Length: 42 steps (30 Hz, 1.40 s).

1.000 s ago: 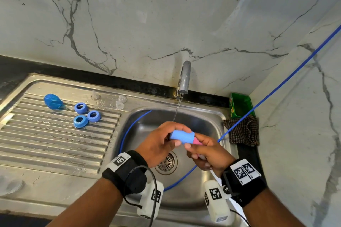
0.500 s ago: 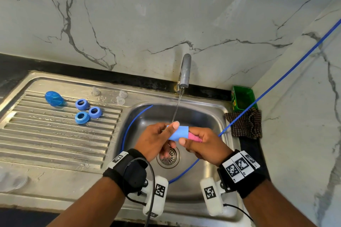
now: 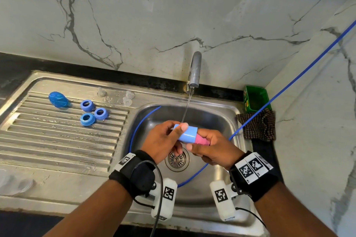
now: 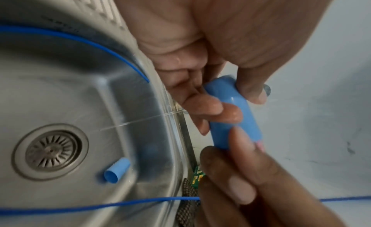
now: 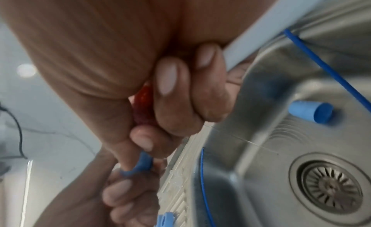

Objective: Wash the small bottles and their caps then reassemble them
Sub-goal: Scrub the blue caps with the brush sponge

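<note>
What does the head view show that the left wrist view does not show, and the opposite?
Only the head view shows the three blue rings, the blue oval piece and clear small parts on the draining board, and the tap.

Only the left wrist view shows a loose blue cap lying in the basin near the drain.

Both show the left hand and right hand holding the blue-capped pink bottle, and the blue cable.

- I see a steel sink unit (image 3: 57,184) with a ribbed drainboard to the left of its basin.
- On the drainboard, left of the basin: a blue oval bottle (image 3: 57,99) farthest out, three blue ring caps (image 3: 93,113) nearer, three clear small pieces (image 3: 123,96) nearest, toward the back edge.
- In the basin: a loose blue cap (image 4: 116,170) on its side near the drain (image 3: 177,159), and a blue cord (image 3: 134,132) looping along the wall.
</note>
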Motion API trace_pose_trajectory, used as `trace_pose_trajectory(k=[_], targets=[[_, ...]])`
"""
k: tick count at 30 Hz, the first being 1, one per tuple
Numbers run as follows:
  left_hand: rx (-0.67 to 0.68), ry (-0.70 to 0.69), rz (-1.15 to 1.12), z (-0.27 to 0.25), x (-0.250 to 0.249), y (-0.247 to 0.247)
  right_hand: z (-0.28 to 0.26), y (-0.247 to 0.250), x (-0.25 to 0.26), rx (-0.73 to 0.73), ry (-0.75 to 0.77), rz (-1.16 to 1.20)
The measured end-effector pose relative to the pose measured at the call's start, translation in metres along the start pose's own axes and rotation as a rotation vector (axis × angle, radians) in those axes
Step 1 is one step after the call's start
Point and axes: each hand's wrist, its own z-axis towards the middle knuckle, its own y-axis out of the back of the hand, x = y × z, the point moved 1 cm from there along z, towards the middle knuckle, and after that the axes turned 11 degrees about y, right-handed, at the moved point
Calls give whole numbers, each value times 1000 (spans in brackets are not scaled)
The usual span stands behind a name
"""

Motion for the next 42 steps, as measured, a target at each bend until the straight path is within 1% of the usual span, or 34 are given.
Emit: trace_pose_trajectory(k=[2,3,4,6,9,10,12,15,18,21,23,24,25,26,29,30,31,33,36,38,40,42], targets=[[44,94,-76,0,-2,-2,-1,0,0,21,14,-46],[58,113,-73,0,-3,-1,-1,-1,-1,18,7,-41],[65,101,-48,1,-3,0,-2,-1,-1,11,-4,-25],[80,8,13,2,-3,3,-3,0,-3,-27,-33,55],[171,-189,109,5,1,9,-3,7,-8,-71,-76,238],[189,-236,152,6,3,10,-3,8,-10,-75,-89,272],[167,-257,190,7,3,10,-4,8,-12,-74,-97,276],[110,-219,144,8,-2,8,-2,6,-10,-106,-84,213],[52,-165,155,10,-4,8,1,6,-7,-127,-44,70],[-2,-45,140,10,-8,7,2,5,-5,-105,0,-19],[-15,42,139,13,-9,7,2,5,-6,-93,-8,-16],[-14,62,146,14,-9,8,1,5,-7,-92,-27,13],[-10,48,166,15,-7,10,1,5,-8,-91,-51,53],[5,1,196,16,-6,12,1,5,-10,-94,-79,98],[104,-249,328,17,2,15,1,9,-13,-93,-142,230],[119,-302,362,17,5,14,0,10,-13,-88,-150,259],[115,-306,363,17,7,12,0,10,-13,-82,-148,267],[97,-218,249,15,6,9,0,8,-12,-84,-115,201],[19,-102,145,14,3,4,3,6,-11,-106,-11,-16],[-20,3,62,12,-1,1,4,6,-11,-103,40,-129],[-38,79,37,11,-4,1,4,5,-10,-89,57,-150],[-62,72,112,13,-4,3,5,3,-11,-92,29,-77]])
